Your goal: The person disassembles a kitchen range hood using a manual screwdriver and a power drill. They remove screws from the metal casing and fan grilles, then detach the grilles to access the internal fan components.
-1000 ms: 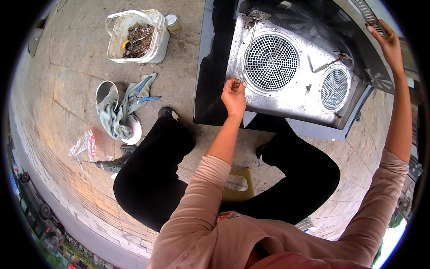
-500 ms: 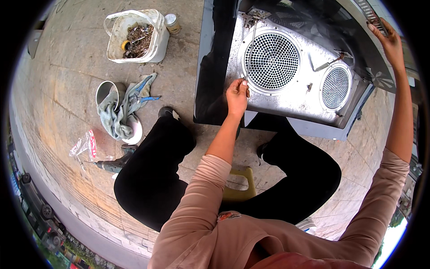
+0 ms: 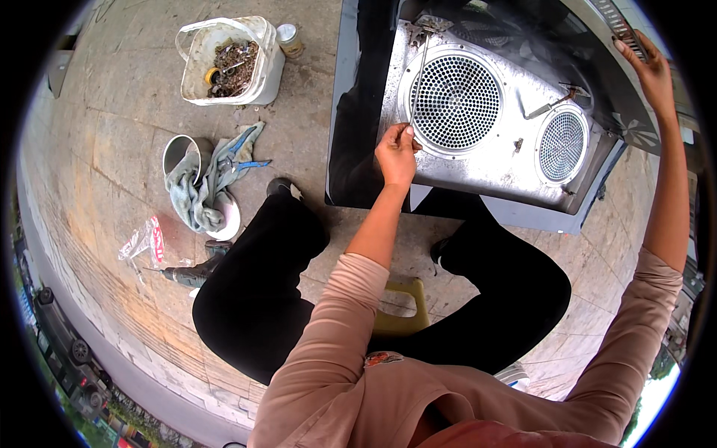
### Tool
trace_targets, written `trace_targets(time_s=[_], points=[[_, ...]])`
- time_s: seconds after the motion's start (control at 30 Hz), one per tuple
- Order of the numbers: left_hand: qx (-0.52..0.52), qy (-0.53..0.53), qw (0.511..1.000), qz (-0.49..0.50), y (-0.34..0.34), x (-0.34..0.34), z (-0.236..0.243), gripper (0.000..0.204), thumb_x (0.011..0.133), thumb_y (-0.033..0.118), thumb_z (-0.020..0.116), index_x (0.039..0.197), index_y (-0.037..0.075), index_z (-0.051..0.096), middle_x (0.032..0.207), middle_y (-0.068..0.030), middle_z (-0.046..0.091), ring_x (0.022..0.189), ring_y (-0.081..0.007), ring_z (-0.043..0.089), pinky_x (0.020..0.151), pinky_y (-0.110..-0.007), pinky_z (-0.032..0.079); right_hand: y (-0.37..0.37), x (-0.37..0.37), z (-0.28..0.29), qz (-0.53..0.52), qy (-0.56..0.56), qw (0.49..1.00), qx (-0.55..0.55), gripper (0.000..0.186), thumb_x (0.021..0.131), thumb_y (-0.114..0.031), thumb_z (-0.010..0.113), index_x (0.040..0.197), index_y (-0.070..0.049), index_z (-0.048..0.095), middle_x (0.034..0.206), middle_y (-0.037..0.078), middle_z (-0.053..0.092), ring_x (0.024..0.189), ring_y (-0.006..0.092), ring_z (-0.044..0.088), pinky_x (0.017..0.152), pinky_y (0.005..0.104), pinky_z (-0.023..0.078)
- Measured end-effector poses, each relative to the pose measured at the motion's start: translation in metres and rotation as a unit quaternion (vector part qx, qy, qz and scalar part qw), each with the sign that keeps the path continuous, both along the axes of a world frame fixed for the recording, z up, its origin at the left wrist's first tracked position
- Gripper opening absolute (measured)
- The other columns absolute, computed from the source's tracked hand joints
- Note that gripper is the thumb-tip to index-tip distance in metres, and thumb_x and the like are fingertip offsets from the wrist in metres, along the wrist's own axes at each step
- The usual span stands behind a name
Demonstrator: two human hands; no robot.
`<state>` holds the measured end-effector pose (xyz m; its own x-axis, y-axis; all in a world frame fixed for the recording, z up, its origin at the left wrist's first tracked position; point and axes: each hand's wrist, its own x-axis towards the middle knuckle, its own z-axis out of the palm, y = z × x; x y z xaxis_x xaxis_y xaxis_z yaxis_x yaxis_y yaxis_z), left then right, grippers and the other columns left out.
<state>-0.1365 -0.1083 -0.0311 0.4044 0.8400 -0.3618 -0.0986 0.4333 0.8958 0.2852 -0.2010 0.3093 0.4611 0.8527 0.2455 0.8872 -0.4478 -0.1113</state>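
A thin metal rod (image 3: 422, 67) runs from a bracket at the far side of a metal appliance to my left hand (image 3: 397, 155). The thumb and fingers of that hand pinch the rod's near end. In the appliance are a large round perforated plate (image 3: 457, 101) and a smaller perforated plate (image 3: 562, 145), set in a shiny metal face (image 3: 515, 168). At the far right my right hand (image 3: 653, 78) is closed around the slotted edge of a raised dark panel (image 3: 609, 71). Its fingertips are partly hidden behind that edge.
Left of the appliance stand a white bucket (image 3: 270, 82) of debris and a small jar (image 3: 289, 41). Nearer lie a grey rag (image 3: 196, 201) over a metal pot (image 3: 176, 153), blue-handled pliers (image 3: 250, 163), a drill (image 3: 190, 276) and a plastic bag (image 3: 146, 243). A yellow stool (image 3: 418, 306) is beneath me.
My left hand has shifted slightly away from me along the rod, its fingers a little differently placed. The right hand keeps hold of the panel. The whole view has drifted slightly.
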Motion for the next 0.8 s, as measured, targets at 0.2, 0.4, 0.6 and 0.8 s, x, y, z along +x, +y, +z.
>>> trace_targets(time_s=[0.2, 0.4, 0.6, 0.8], points=[[0.006, -0.022, 1.000, 0.019, 0.000, 0.006, -0.013, 0.013, 0.092, 0.009, 0.063, 0.099, -0.001, 0.061, 0.073, -0.0008, 0.056, 0.060, -0.0070, 0.051, 0.056, -0.021, 0.043, 0.005, -0.001, 0.001, 0.007, 0.011, 1.000, -0.009, 0.066, 0.083, -0.037, 0.075, 0.127, 0.008, 0.055, 0.116, 0.014, 0.063, 0.110, 0.0169, 0.057, 0.100, 0.0293, 0.039], [0.043, 0.011, 0.996, 0.082, 0.003, 0.009, -0.002, 0.014, 0.083, 0.002, 0.069, 0.094, 0.001, 0.060, 0.076, -0.0004, 0.058, 0.059, -0.0069, 0.052, 0.054, -0.021, 0.043, 0.003, -0.011, 0.002, -0.012, -0.011, 1.000, -0.012, 0.067, 0.083, -0.038, 0.075, 0.126, 0.008, 0.055, 0.116, 0.014, 0.063, 0.110, 0.0170, 0.057, 0.100, 0.0294, 0.039], [-0.021, -0.004, 0.999, 0.037, 0.000, 0.010, 0.004, 0.012, 0.091, 0.006, 0.062, 0.097, -0.004, 0.062, 0.073, -0.0026, 0.060, 0.058, -0.0075, 0.055, 0.053, -0.023, 0.046, -0.001, 0.001, 0.000, 0.004, 0.003, 1.000, -0.001, 0.067, 0.083, -0.039, 0.075, 0.126, 0.008, 0.055, 0.117, 0.014, 0.063, 0.111, 0.0176, 0.057, 0.101, 0.0297, 0.039], [0.030, 0.009, 0.999, -0.011, 0.006, 0.013, -0.012, 0.018, 0.095, 0.011, 0.058, 0.099, -0.006, 0.062, 0.074, -0.0043, 0.060, 0.060, -0.0101, 0.056, 0.058, -0.026, 0.048, 0.005, 0.010, 0.001, 0.000, -0.041, 0.999, -0.002, 0.064, 0.084, -0.039, 0.073, 0.126, 0.005, 0.056, 0.116, 0.013, 0.064, 0.108, 0.0161, 0.058, 0.097, 0.0285, 0.041]])
